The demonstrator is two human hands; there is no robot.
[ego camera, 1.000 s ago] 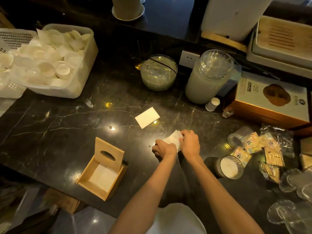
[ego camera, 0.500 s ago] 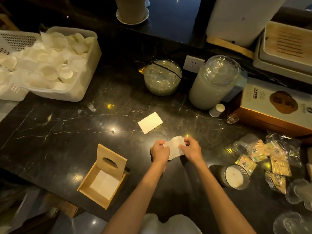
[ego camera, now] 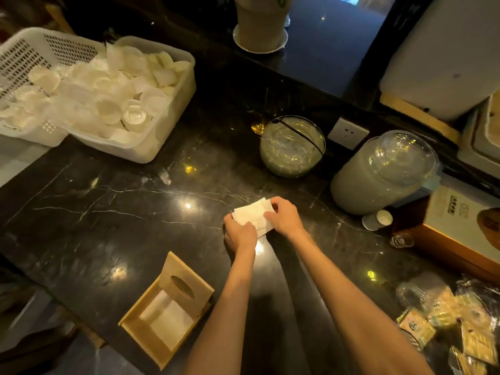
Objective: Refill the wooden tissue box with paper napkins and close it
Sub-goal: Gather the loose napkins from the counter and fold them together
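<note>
The wooden tissue box (ego camera: 140, 332) stands open near the counter's front edge. Its lid (ego camera: 189, 286), with an oval slot, is tipped up at the back. White napkins (ego camera: 167, 318) lie flat inside. Further back, at mid-counter, both of my hands hold a small stack of white paper napkins (ego camera: 250, 216) low over the black marble. My left hand (ego camera: 239, 235) grips the stack's near left corner. My right hand (ego camera: 284, 219) pinches its right edge. The sheets are slightly fanned, with corners sticking out.
A white plastic tub (ego camera: 146, 155) of paper cups and a white basket (ego camera: 24, 50) stand at the back left. A glass bowl (ego camera: 292, 147), a large lidded jar (ego camera: 384, 171), a small white bottle (ego camera: 377, 220) and a cardboard box (ego camera: 460, 228) stand right. Wrapped packets (ego camera: 446, 320) lie at the front right.
My hands lifted the napkins and carried them away from me to where a single napkin lay on the counter. That napkin no longer shows apart from the stack.
</note>
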